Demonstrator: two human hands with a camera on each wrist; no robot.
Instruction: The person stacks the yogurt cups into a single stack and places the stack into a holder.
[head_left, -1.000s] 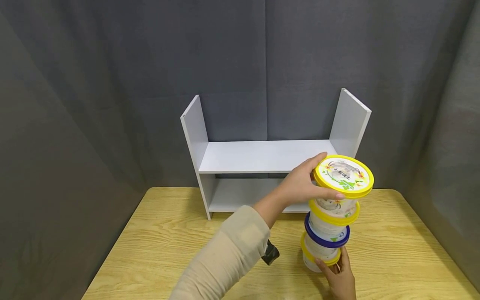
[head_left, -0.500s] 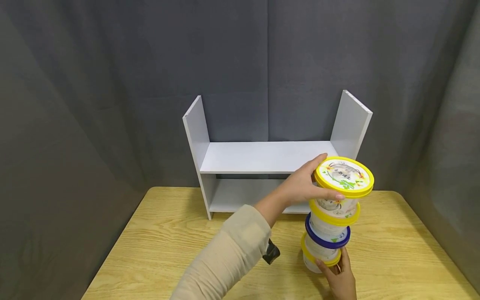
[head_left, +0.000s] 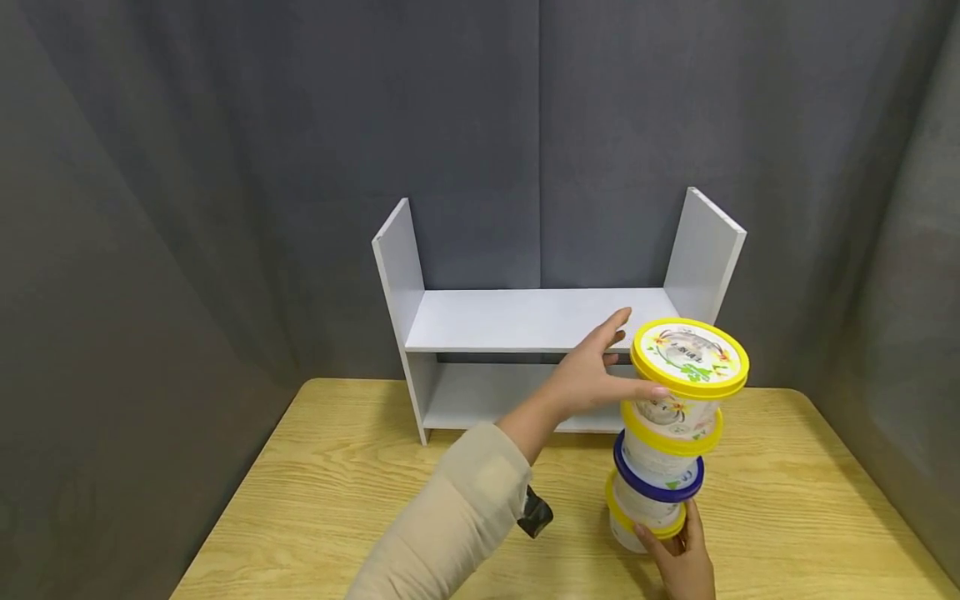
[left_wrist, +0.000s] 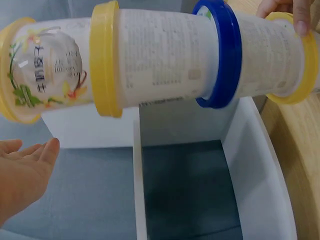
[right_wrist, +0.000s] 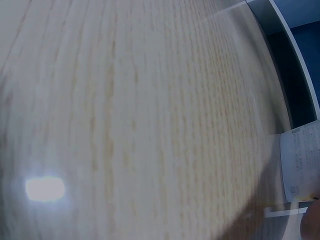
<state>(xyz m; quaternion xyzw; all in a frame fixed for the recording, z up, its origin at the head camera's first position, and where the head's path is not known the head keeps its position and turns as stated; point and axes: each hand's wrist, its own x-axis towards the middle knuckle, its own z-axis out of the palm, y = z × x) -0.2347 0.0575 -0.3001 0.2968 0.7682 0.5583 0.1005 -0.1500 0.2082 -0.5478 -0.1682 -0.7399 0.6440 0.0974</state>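
Observation:
Several white lidded tubs stand in one upright, slightly leaning column at the table's right. The top tub (head_left: pixel 690 360) has a yellow lid with a floral print, and another yellow-lidded one sits beneath it. Below them comes a tub with a blue lid (head_left: pixel 660 483), then the yellow-lidded bottom tub (head_left: pixel 626 535). My right hand (head_left: pixel 684 567) grips the bottom tub near its lid, thumb on one side and fingers on the other. Beside the top tub my left hand (head_left: pixel 588 375) is spread; the left wrist view shows a gap between its fingers (left_wrist: pixel 47 152) and the column.
A white two-level shelf (head_left: pixel 525 321) stands at the back of the wooden table (head_left: pixel 330 500), behind the column. Grey curtains (head_left: pixel 300 167) hang around the back and sides. A black wrist device (head_left: pixel 536 512) shows under the left sleeve (head_left: pixel 457 508).
My left hand has let go of the top tub and drawn a little to the left. The right hand keeps its hold on the bottom tub; the column stays put.

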